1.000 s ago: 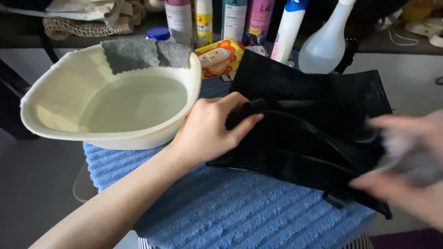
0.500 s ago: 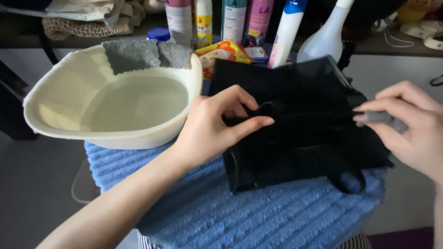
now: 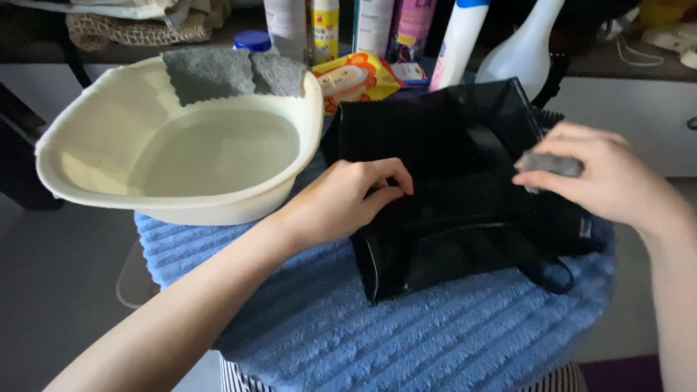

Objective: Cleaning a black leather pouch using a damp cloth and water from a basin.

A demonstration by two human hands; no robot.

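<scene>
A black bag (image 3: 450, 189) lies flat on a blue towel (image 3: 406, 334), long axis running ten to four; the left hand (image 3: 348, 199) pins its middle, fingers curled together; the right hand (image 3: 602, 178), at three o'clock, pinches a grey cloth (image 3: 548, 163) against it; a basin (image 3: 181, 156) sits at nine.

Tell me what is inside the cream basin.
The cream basin holds shallow, cloudy water. A grey cloth hangs over its far rim, one end dipping inside. Nothing else shows in the water; the rim nearest the camera hides a strip of the bottom.
</scene>
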